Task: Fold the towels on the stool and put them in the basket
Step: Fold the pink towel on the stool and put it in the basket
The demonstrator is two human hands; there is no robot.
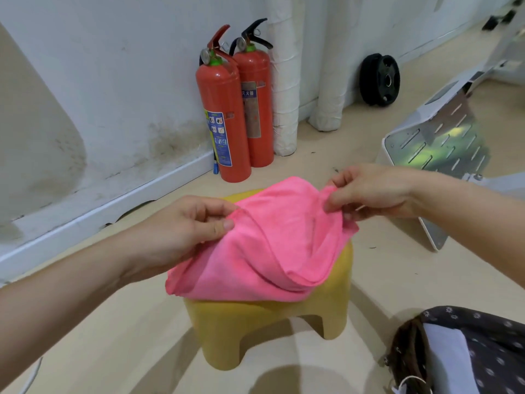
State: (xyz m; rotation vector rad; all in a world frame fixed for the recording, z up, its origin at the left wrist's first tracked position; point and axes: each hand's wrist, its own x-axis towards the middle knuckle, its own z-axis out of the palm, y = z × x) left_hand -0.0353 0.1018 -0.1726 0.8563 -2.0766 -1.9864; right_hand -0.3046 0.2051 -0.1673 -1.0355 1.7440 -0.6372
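Pink towel (270, 245) on the stool (264, 331) is pinched at its edge by left hand (181, 226) and right hand (369, 191); mid-fold, that edge likely needs laying down squarely next.

2 red fire extinguishers (223, 120) stand upright on the floor (383, 280), touching each other, against a white wall (113, 66); the nearer has a red handle, the farther (257, 109) a black one. Just right of them, 2 white-wrapped pipes (284, 81) run up the wall. Black weight plate (379, 79) leans on the wall farther right. Slotted metal panel (443, 140) in a white frame lies tilted at right. Dark stains (170, 137) above the white baseboard (99, 206).
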